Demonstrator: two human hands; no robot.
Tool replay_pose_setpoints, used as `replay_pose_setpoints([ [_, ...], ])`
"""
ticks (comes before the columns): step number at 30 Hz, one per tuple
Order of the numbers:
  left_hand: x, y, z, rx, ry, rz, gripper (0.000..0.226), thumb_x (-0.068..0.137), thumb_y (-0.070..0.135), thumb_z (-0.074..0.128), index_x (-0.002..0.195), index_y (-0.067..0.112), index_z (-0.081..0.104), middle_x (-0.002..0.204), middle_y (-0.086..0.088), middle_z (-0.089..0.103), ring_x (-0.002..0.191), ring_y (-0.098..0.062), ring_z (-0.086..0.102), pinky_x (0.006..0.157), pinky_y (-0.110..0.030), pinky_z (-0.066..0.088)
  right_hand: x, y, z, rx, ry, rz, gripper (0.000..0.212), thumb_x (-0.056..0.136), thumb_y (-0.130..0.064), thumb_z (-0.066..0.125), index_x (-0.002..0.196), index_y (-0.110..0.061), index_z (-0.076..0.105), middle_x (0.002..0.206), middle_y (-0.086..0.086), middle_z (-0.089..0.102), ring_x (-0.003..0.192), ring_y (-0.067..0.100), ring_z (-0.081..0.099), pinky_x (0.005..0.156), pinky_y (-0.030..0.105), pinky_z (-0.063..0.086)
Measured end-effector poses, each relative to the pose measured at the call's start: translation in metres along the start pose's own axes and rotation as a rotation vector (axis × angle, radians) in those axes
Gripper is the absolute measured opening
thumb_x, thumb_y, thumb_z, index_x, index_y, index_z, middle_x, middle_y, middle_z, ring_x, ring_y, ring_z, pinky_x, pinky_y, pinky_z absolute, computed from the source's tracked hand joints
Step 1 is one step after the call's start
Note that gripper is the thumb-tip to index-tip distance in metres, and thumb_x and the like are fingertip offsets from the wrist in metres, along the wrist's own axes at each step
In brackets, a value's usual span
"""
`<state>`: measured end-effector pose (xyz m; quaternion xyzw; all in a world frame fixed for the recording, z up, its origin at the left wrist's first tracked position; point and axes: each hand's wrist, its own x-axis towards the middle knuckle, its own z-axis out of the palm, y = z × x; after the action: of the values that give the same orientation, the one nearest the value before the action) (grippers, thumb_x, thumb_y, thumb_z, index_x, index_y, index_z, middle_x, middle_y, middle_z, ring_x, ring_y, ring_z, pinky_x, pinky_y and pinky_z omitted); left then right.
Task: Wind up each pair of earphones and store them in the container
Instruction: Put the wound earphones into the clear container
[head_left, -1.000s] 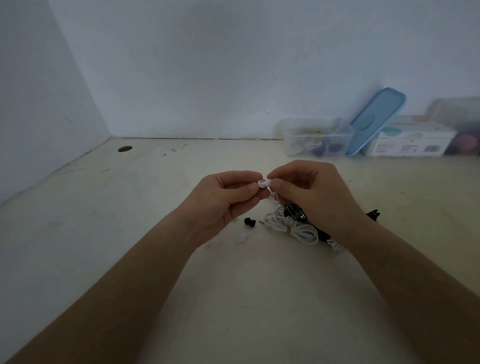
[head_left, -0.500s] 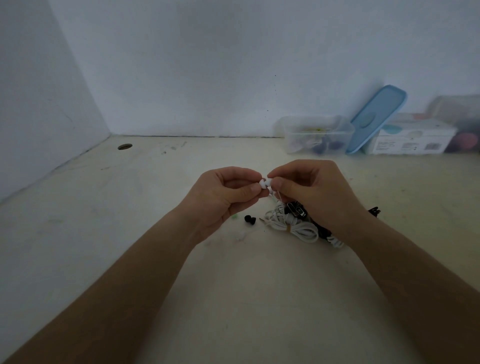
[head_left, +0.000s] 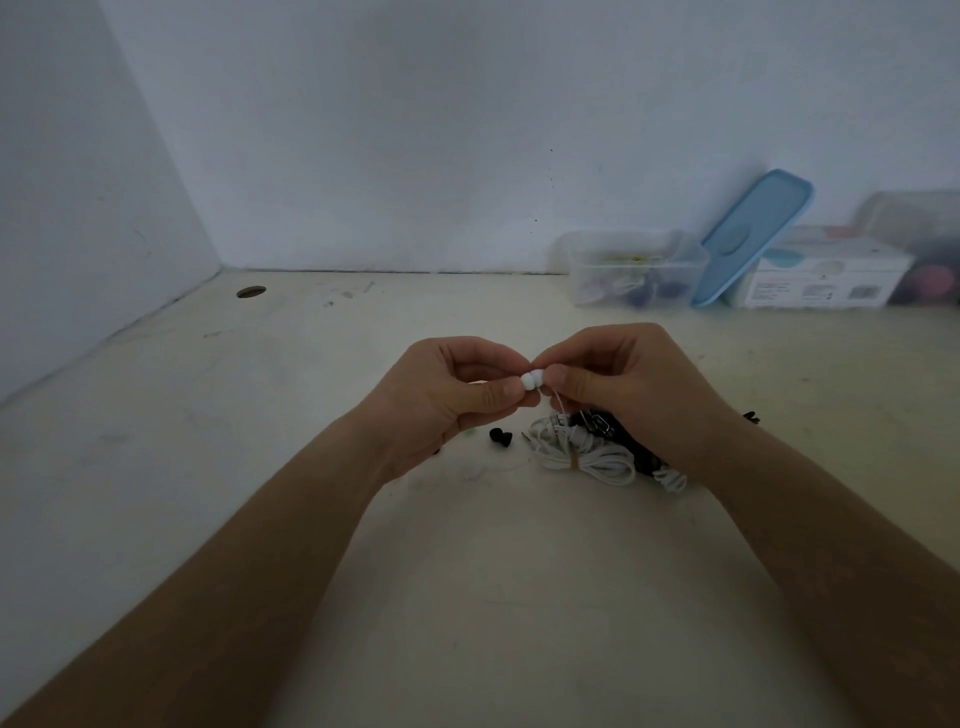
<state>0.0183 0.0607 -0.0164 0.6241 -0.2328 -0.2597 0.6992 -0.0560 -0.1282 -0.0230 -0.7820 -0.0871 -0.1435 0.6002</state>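
both hands (head_left: 452, 400) (head_left: 628, 384) pinch white earbuds (head_left: 532, 380) above table (head_left: 260, 467).

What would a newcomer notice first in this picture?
Mid-frame, the left hand and right hand pinch a white earbud between them above the table. Under the right hand lies a tangle of white and black earphone cables; a clear container stands at the back wall, a blue lid leaning beside it.

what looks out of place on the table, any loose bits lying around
A small black ear tip lies loose on the table, apart from the white cable bundle. A paler bit nearer the camera may be another; too blurred to tell. The left hand and right hand pinch a white earbud.
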Motion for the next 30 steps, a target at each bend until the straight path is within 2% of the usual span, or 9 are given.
replay_pose_setpoints([
  [5, 0.000, 0.000, 0.003, 0.010, 0.017, 0.015, 0.022, 0.060, 0.011, 0.077, 0.082, 0.011, 0.073, 0.087, -0.012, 0.076, 0.083, -0.022, 0.075, 0.069, -0.021, 0.058, 0.000, 0.001, 0.001, -0.004, 0.016, -0.013, 0.011, 0.086, -0.004, 0.070, 0.096, -0.001, 0.075, 0.070, 0.007, 0.072, 0.062, 0.014, 0.064, 0.065, 0.022, 0.054],
  [14, 0.000, 0.004, -0.001, 0.026, -0.035, 0.020, 0.018, 0.072, 0.011, 0.072, 0.090, 0.011, 0.074, 0.091, -0.011, 0.076, 0.084, -0.020, 0.074, 0.072, -0.023, 0.059, 0.001, 0.001, 0.001, 0.098, 0.007, 0.043, 0.012, 0.090, -0.003, 0.067, 0.100, 0.000, 0.073, 0.078, 0.014, 0.072, 0.068, 0.018, 0.065, 0.070, 0.026, 0.057],
  [16, -0.002, 0.009, -0.005, 0.230, -0.014, 0.048, 0.014, 0.081, 0.013, 0.071, 0.096, 0.013, 0.073, 0.093, -0.005, 0.077, 0.083, -0.017, 0.073, 0.070, -0.022, 0.057, 0.001, 0.000, 0.000, 0.111, 0.025, 0.060, 0.013, 0.091, -0.003, 0.065, 0.102, -0.002, 0.072, 0.079, 0.008, 0.073, 0.069, 0.017, 0.066, 0.071, 0.026, 0.058],
  [19, -0.003, 0.015, -0.015, 0.761, 0.000, 0.123, 0.006, 0.086, 0.018, 0.075, 0.090, 0.022, 0.075, 0.084, 0.009, 0.076, 0.073, -0.007, 0.070, 0.064, -0.017, 0.052, 0.002, -0.001, -0.004, 0.072, 0.032, 0.092, 0.018, 0.096, -0.006, 0.061, 0.108, -0.011, 0.073, 0.076, -0.005, 0.071, 0.070, 0.014, 0.065, 0.076, 0.031, 0.060],
  [20, -0.003, 0.016, -0.018, 0.920, -0.021, 0.113, 0.006, 0.083, 0.023, 0.078, 0.086, 0.027, 0.075, 0.081, 0.014, 0.074, 0.071, -0.002, 0.067, 0.065, -0.016, 0.051, 0.002, -0.001, -0.004, 0.067, 0.020, 0.104, 0.020, 0.098, -0.008, 0.059, 0.109, -0.015, 0.074, 0.077, -0.005, 0.068, 0.071, 0.013, 0.063, 0.077, 0.032, 0.059],
  [22, -0.002, 0.015, -0.020, 1.144, -0.063, 0.033, 0.011, 0.076, 0.034, 0.083, 0.084, 0.033, 0.075, 0.078, 0.017, 0.071, 0.070, 0.001, 0.063, 0.064, -0.016, 0.048, 0.002, -0.001, -0.004, 0.068, -0.005, 0.125, 0.024, 0.099, -0.010, 0.057, 0.105, -0.022, 0.077, 0.082, 0.009, 0.063, 0.073, 0.015, 0.059, 0.078, 0.033, 0.057],
  [24, -0.003, 0.014, -0.020, 1.248, -0.094, -0.033, 0.018, 0.073, 0.040, 0.084, 0.086, 0.034, 0.075, 0.078, 0.017, 0.069, 0.071, 0.002, 0.059, 0.062, -0.015, 0.041, 0.002, -0.001, -0.003, 0.066, -0.026, 0.133, 0.027, 0.100, -0.010, 0.055, 0.102, -0.023, 0.078, 0.089, 0.024, 0.059, 0.073, 0.015, 0.057, 0.080, 0.036, 0.057],
  [28, -0.003, 0.011, -0.017, 1.298, -0.148, -0.081, 0.023, 0.069, 0.041, 0.087, 0.088, 0.033, 0.075, 0.082, 0.016, 0.069, 0.073, -0.001, 0.059, 0.060, -0.016, 0.039, 0.003, -0.002, -0.001, 0.136, -0.006, 0.178, 0.020, 0.098, -0.010, 0.059, 0.099, -0.015, 0.077, 0.078, 0.011, 0.057, 0.069, 0.015, 0.056, 0.077, 0.038, 0.056],
  [30, -0.002, 0.010, -0.016, 1.308, -0.180, -0.099, 0.021, 0.071, 0.041, 0.086, 0.088, 0.034, 0.075, 0.084, 0.016, 0.069, 0.073, -0.002, 0.059, 0.060, -0.017, 0.042, 0.004, -0.003, -0.001, 0.162, 0.020, 0.205, 0.016, 0.095, -0.009, 0.061, 0.098, -0.011, 0.077, 0.076, 0.010, 0.057, 0.067, 0.014, 0.055, 0.074, 0.037, 0.055],
])
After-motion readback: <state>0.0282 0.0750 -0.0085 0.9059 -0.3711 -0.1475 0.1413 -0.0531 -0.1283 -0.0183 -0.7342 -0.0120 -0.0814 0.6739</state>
